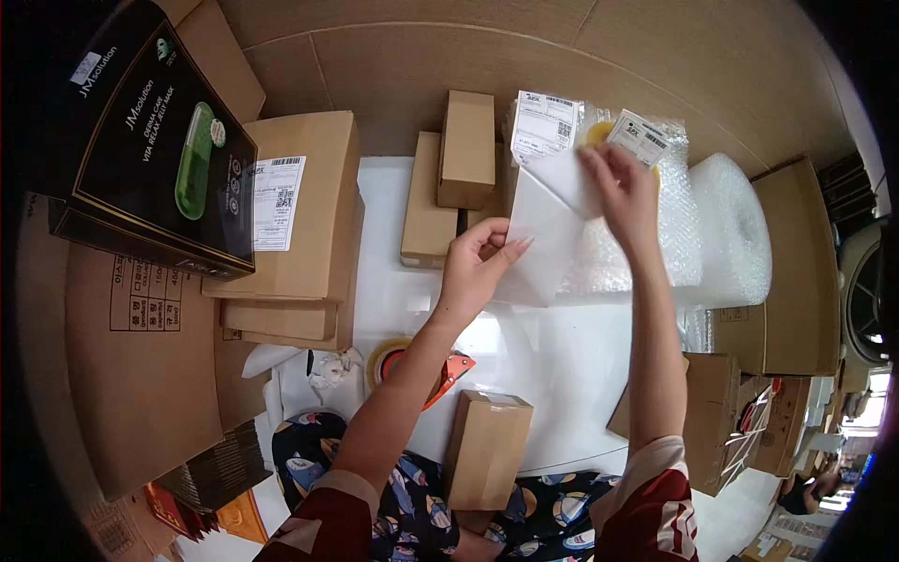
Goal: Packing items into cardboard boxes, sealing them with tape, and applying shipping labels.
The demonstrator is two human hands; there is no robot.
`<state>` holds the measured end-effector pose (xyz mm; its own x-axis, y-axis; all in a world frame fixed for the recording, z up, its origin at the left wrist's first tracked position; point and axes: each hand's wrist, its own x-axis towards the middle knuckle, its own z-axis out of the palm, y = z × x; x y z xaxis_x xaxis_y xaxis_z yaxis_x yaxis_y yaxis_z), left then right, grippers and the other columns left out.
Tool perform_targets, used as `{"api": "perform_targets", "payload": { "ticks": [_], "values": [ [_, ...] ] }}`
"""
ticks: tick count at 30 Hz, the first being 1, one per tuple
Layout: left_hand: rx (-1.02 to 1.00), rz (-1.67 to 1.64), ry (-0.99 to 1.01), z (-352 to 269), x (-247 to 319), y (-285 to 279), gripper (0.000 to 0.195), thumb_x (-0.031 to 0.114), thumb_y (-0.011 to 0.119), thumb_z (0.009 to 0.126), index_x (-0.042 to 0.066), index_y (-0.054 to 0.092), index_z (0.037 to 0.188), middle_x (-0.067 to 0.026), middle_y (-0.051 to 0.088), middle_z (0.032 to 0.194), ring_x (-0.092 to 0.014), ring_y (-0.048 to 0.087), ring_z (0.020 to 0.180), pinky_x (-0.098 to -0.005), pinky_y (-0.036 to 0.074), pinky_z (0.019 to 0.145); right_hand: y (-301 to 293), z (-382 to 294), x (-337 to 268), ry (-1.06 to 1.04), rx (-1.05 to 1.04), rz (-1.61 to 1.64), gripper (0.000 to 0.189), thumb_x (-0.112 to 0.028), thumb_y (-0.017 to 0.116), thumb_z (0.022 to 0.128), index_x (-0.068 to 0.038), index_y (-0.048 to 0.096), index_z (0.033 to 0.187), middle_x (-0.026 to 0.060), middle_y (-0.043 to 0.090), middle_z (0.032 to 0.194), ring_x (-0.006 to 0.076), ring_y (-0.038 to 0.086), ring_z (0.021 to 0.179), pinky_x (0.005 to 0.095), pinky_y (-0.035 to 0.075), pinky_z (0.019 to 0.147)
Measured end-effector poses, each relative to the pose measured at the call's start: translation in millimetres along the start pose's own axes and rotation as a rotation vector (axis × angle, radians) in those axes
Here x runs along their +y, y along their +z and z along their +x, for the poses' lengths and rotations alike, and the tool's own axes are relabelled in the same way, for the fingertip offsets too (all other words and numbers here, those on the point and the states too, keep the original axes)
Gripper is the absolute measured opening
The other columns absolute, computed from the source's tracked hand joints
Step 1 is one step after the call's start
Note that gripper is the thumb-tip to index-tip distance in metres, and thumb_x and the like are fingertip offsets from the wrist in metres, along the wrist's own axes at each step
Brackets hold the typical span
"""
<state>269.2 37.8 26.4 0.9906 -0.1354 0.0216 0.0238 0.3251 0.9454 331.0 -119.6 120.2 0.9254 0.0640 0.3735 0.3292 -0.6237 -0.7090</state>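
My left hand (481, 263) pinches the left edge of a white shipping label sheet (541, 235) between thumb and fingers. My right hand (621, 183) holds the sheet's folded upper part near its right side. Just behind it are a printed label (548, 123) and another printed label (638, 137), beside bubble wrap (674, 204). A small closed cardboard box (489, 449) rests upright at the near edge, by my lap. An orange tape dispenser (456, 372) with a tape roll lies on the white table (576, 393), partly hidden under my left forearm.
Cardboard boxes (467, 140) stand at the back. At left are stacked cartons (316, 211), one bearing a label, and a black product box (154, 161). A bubble wrap roll (730, 232) stands right, before a large carton (801, 281). Crumpled paper (336, 369) lies left of the tape.
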Motion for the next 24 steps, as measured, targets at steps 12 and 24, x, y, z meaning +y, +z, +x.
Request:
{"api": "perform_targets", "payload": {
  "ticks": [12,24],
  "values": [
    [0.447,0.275,0.345,-16.9,30.8,27.2,0.037,0.013,0.058,0.081,0.001,0.046,0.114,-0.0035,0.058,0.085,-0.011,0.055,0.081,-0.0232,0.041,0.078,-121.1,87.5,-88.0,-0.241,0.266,-0.418,0.027,-0.018,0.058,0.08,0.004,0.059,0.096,0.0118,0.063,0.081,0.0169,0.057,0.07,0.0284,0.046,0.061],
    [0.135,-0.494,-0.494,-216.2,61.1,25.8,0.028,0.018,0.054,0.084,-0.003,0.056,0.102,-0.0065,0.06,0.088,-0.012,0.057,0.08,-0.0222,0.044,0.075,-38.9,-282.8,-120.0,-0.801,-0.168,-0.589,0.014,-0.015,0.057,0.073,-0.007,0.061,0.084,0.007,0.06,0.092,0.0171,0.056,0.091,0.0305,0.043,0.074]
  ]
}}
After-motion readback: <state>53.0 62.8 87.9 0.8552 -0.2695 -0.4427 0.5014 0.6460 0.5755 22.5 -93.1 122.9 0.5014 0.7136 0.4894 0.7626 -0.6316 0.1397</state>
